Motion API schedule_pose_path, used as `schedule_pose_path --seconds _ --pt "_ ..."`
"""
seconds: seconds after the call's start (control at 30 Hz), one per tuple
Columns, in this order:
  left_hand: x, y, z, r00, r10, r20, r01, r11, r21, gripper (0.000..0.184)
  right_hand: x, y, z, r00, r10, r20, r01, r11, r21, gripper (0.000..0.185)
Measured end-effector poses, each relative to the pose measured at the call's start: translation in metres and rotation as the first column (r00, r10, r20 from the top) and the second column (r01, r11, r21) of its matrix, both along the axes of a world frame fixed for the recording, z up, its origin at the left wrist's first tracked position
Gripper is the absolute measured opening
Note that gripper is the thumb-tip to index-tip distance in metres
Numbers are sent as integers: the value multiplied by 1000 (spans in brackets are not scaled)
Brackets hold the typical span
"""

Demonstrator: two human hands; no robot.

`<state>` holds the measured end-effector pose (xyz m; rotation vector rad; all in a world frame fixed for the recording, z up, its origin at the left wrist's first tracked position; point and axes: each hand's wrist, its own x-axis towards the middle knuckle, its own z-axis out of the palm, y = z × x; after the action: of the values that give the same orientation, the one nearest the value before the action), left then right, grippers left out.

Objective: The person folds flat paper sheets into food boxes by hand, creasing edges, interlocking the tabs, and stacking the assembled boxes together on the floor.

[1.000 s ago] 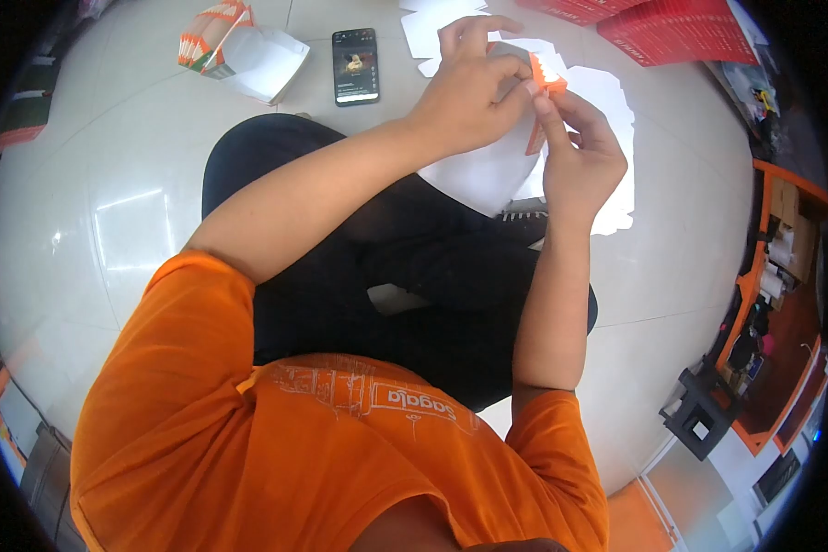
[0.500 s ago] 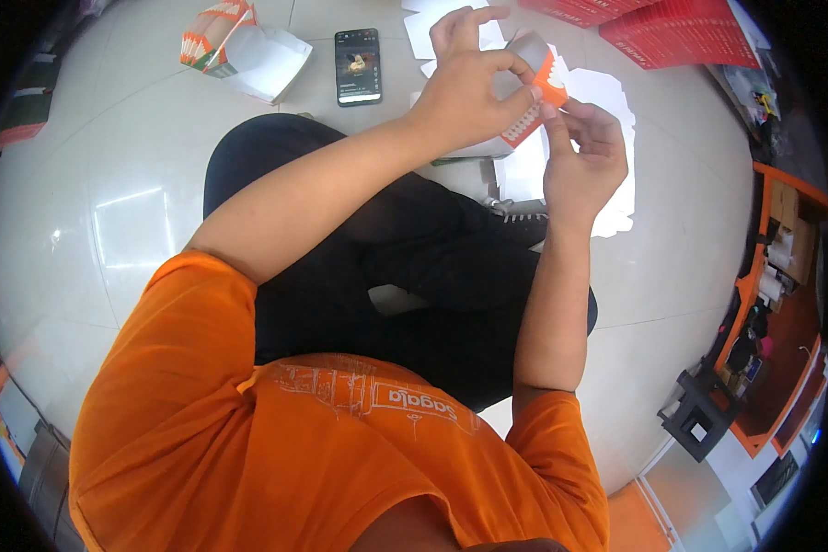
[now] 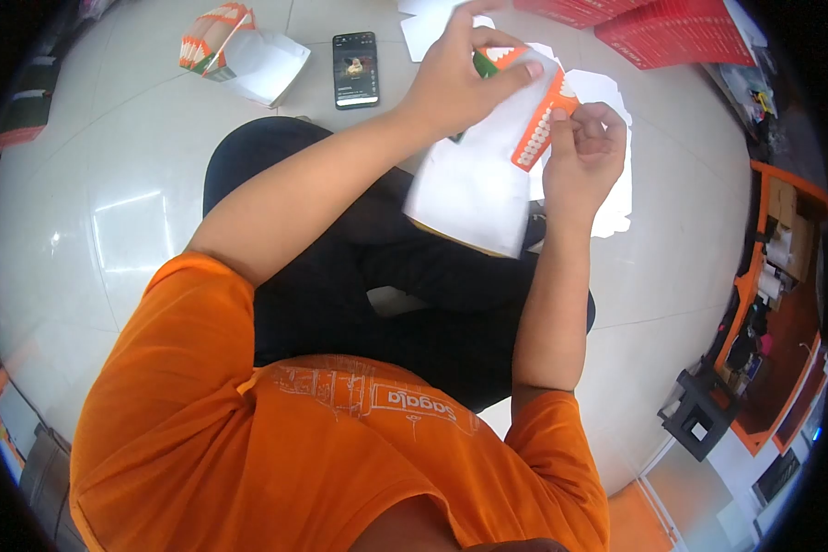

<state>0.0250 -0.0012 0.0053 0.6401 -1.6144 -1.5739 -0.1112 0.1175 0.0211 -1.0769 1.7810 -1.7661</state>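
Between my hands is a partly folded paperboard box [image 3: 474,175], its plain white inside turned up. Orange edges with a white pattern show on its folded side, and a bit of green shows near its top. My left hand [image 3: 465,78] grips the upper left part, thumb lying over the white inside and other fingers at the far edge. With thumb and curled fingers, my right hand [image 3: 587,147] pinches the orange side panel [image 3: 541,129]. The box's lower edge hangs over my dark trousers.
A folded orange-and-white box [image 3: 258,60] stands at the upper left beside a phone [image 3: 355,70] with a lit screen. Flat white box blanks [image 3: 616,166] lie beyond my right hand. Red printed stacks [image 3: 676,37] sit at the upper right, and an orange-edged shelf [image 3: 773,322] is far right.
The box has been turned so that its white inside faces up and its broad panel swings down toward my lap. My left thumb has moved off the orange corner onto the white inside.
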Motion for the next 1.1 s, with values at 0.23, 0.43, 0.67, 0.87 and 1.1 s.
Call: schedule_pose_path --seconds 0.23,0.43,0.67,0.87,1.1 --pt "-5 7 0 984 140 110 -132 988 -76 34 8 4 16 998 47 -35 -41 988 152 24" --pt "-4 9 6 986 158 50 -153 985 -83 38 6 3 12 996 65 -53 -53 978 202 30" --pt "4 -3 16 995 -21 97 42 974 -223 36 -5 1 13 980 112 -166 -48 936 350 41" --pt "13 -8 21 855 446 264 -135 683 -718 25 1 6 11 921 366 -131 -224 776 589 76" --pt "30 -21 42 853 522 7 -434 716 -547 38 65 2 18 570 601 -560 -53 707 705 124"
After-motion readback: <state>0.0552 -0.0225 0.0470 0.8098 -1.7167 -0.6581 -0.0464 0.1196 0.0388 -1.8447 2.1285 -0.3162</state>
